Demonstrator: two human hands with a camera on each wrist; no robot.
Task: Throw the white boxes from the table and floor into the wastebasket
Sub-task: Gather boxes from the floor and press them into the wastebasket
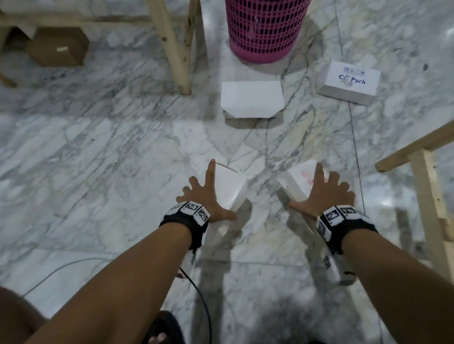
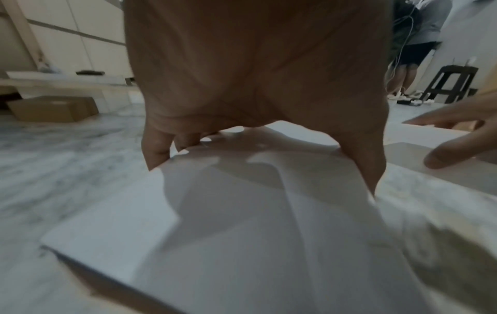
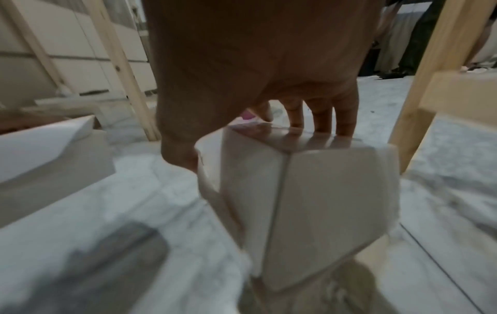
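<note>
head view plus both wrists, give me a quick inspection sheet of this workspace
surface: marble floor, glossy.
job's things: four white boxes on or near the floor: plain box, CC Pack box, one under each hand; pink wastebasket beyond.
clutter: brown carton.
grippers: left hand spread over left box; right hand grips right box, tilted.
cables: black cable.
surroundings: wooden frame legs.

**Count: boxes, bin, hands**

White boxes: 4 total on the marble floor (image 1: 85,145) — plain box (image 1: 251,98), "CC Pack" box (image 1: 348,82), 1 under left hand (image 1: 207,197), 1 under right hand (image 1: 321,195). Brown cardboard box (image 1: 58,47): 1. Pink wastebasket (image 1: 263,21): 1. Hands: 2.
</note>
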